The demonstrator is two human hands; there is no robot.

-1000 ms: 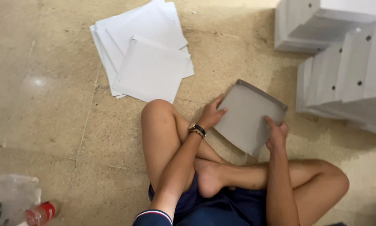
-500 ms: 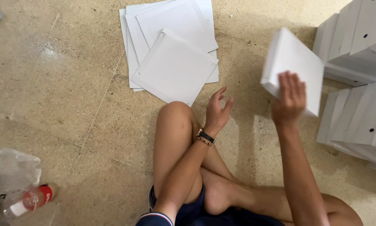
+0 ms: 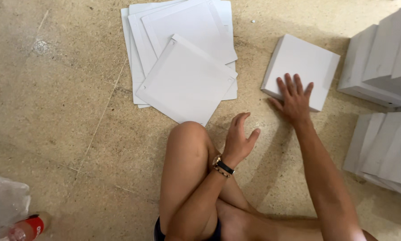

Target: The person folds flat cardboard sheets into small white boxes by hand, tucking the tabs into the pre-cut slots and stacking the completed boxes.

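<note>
One white box, half a second ago held up in the right hand, now lies on the floor at upper right beside the flat sheets, fingers spread flat on it, while the left hand hovers open, empty.

This looks like an informal packing or box-assembly workspace set up on a floor, not at a bench. The bare, speckled beige concrete floor serves as the work surface. A loose pile of flat white cardboard sheets lies at the far middle, and stacks of folded white cardboard boxes crowd the right side. A crumpled clear plastic bag and a red-labelled plastic bottle lie near left.
</note>
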